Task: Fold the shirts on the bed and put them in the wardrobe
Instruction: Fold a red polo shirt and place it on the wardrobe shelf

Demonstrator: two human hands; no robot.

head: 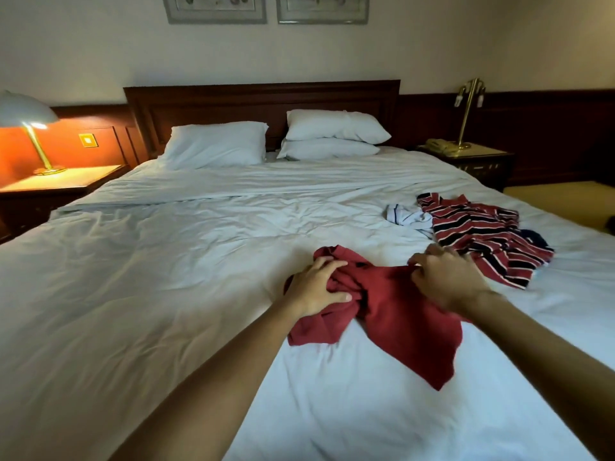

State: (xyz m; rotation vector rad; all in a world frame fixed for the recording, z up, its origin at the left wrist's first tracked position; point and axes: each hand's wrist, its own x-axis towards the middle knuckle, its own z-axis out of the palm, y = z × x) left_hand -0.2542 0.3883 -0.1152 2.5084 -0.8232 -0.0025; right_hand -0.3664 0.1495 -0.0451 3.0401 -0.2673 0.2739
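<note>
Lying crumpled on the near right part of the bed (166,261), the red shirt (392,314) has both hands on it. The left hand (316,287) grips a bunched fold at the shirt's left end, fingers curled into the cloth. The right hand (446,277) curls its fingers over the shirt's far edge, holding it. Just beyond it, to the right, a striped shirt (479,234) lies spread out, with a white shirt (407,217) touching its left side. Pillows (216,144) sit at the far end.
</note>
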